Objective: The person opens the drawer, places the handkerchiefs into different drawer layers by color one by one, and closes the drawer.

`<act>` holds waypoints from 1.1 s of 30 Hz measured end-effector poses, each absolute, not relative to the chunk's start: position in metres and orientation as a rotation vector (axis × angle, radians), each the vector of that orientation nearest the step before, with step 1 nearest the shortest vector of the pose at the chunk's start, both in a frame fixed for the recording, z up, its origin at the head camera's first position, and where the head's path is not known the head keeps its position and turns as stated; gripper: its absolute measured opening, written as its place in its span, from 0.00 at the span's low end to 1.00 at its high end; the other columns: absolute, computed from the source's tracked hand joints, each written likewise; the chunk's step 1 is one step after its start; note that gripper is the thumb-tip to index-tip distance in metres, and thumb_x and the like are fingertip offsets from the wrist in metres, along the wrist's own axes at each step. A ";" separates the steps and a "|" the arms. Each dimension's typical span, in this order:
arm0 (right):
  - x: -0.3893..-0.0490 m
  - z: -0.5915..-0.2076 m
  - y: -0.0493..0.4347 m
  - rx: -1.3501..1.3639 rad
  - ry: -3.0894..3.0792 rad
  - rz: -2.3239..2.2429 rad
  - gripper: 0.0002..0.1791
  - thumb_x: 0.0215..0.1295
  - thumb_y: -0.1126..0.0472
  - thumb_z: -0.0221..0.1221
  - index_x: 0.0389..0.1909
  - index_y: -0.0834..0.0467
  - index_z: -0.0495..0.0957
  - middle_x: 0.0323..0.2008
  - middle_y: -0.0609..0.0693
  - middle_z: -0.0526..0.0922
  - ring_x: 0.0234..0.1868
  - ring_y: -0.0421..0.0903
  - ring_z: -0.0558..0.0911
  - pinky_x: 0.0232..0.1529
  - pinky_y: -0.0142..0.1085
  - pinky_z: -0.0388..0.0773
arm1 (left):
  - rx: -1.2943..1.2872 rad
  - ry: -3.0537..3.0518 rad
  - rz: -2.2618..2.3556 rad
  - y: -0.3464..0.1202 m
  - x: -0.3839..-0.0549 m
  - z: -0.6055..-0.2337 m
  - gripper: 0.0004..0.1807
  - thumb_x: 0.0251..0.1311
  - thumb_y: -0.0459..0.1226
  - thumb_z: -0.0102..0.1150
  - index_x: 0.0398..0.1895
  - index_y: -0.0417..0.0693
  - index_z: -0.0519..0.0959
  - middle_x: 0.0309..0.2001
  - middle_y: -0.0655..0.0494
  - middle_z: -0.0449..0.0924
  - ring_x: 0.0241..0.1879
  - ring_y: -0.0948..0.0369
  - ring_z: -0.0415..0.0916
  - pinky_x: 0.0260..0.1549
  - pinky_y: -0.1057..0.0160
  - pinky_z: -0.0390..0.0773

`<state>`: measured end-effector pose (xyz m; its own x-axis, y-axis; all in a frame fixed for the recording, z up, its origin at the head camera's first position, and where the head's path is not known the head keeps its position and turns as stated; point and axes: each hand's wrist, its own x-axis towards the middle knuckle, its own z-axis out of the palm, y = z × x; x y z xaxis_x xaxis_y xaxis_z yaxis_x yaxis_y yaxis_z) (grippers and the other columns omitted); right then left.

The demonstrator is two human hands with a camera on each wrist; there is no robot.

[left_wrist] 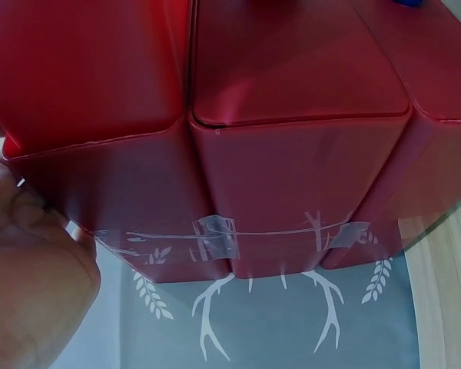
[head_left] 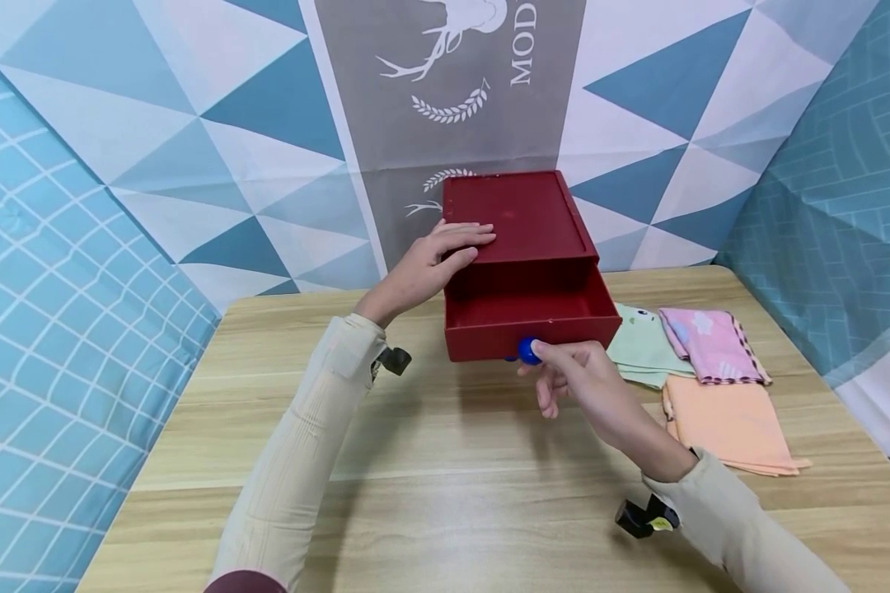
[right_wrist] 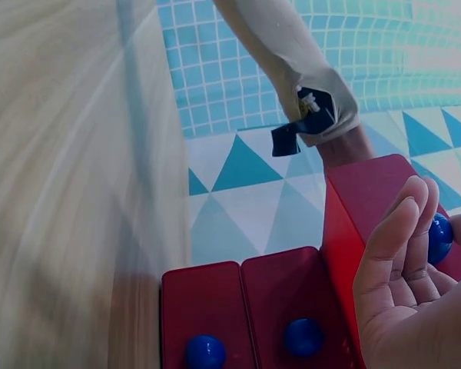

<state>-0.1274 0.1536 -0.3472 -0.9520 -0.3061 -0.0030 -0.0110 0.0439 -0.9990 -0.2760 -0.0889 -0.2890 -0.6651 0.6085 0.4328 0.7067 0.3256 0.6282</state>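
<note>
A dark red drawer cabinet point(head_left: 515, 216) stands at the back of the table. Its top drawer point(head_left: 482, 342) is pulled well out, its inside in view. My right hand point(head_left: 589, 383) pinches the blue knob point(head_left: 530, 351) on that drawer's front between thumb and fingers. The fingers of my left hand point(head_left: 439, 262) rest on the left edge of the cabinet's top. In the right wrist view, two lower drawers are closed, each with a blue knob point(right_wrist: 206, 352). Clear tape point(left_wrist: 215, 237) shows on the cabinet's side in the left wrist view.
To the right of the cabinet lie folded cloths: a green one point(head_left: 645, 350), a pink one point(head_left: 712, 342) and a peach one point(head_left: 730, 420). A patterned curtain point(head_left: 267, 165) hangs behind the wooden table point(head_left: 445, 511), and blue sheets flank it.
</note>
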 end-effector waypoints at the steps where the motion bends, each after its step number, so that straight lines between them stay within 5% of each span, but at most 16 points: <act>1: -0.125 -0.347 0.154 -0.321 2.104 -2.005 0.27 0.75 0.43 0.51 0.39 0.66 0.83 0.17 0.56 0.78 0.18 0.48 0.77 0.25 0.41 0.80 | -1.229 -2.455 -1.256 -0.089 -0.276 -0.289 0.20 0.73 0.41 0.52 0.65 0.51 0.77 0.68 0.59 0.72 0.68 0.67 0.61 0.67 0.61 0.62; 13: -0.104 -0.348 0.158 -0.369 2.114 -1.986 0.25 0.77 0.48 0.50 0.39 0.66 0.83 0.16 0.56 0.79 0.17 0.50 0.77 0.25 0.42 0.81 | -1.247 -2.436 -1.247 -0.088 -0.278 -0.290 0.20 0.73 0.41 0.51 0.65 0.51 0.77 0.68 0.59 0.72 0.69 0.65 0.61 0.75 0.61 0.40; 28: -0.074 -0.352 0.160 -0.346 2.107 -1.877 0.23 0.77 0.50 0.49 0.42 0.66 0.83 0.18 0.57 0.80 0.17 0.53 0.79 0.27 0.44 0.83 | -1.242 -2.397 -1.335 -0.084 -0.278 -0.294 0.20 0.72 0.33 0.50 0.64 0.41 0.76 0.68 0.47 0.71 0.70 0.50 0.61 0.75 0.46 0.39; 33: -0.072 -0.356 0.161 -0.385 2.103 -1.878 0.23 0.78 0.51 0.48 0.43 0.66 0.83 0.18 0.57 0.80 0.18 0.54 0.79 0.26 0.44 0.83 | -1.244 -2.376 -1.308 -0.085 -0.278 -0.295 0.19 0.73 0.36 0.50 0.64 0.44 0.77 0.67 0.51 0.72 0.69 0.56 0.63 0.76 0.51 0.39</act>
<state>-0.0724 0.1607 -0.3558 -0.9206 -0.3883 -0.0408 -0.0033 0.1123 -0.9937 -0.2775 -0.0852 -0.2950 -0.6420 0.5913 0.4881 0.7287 0.2727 0.6281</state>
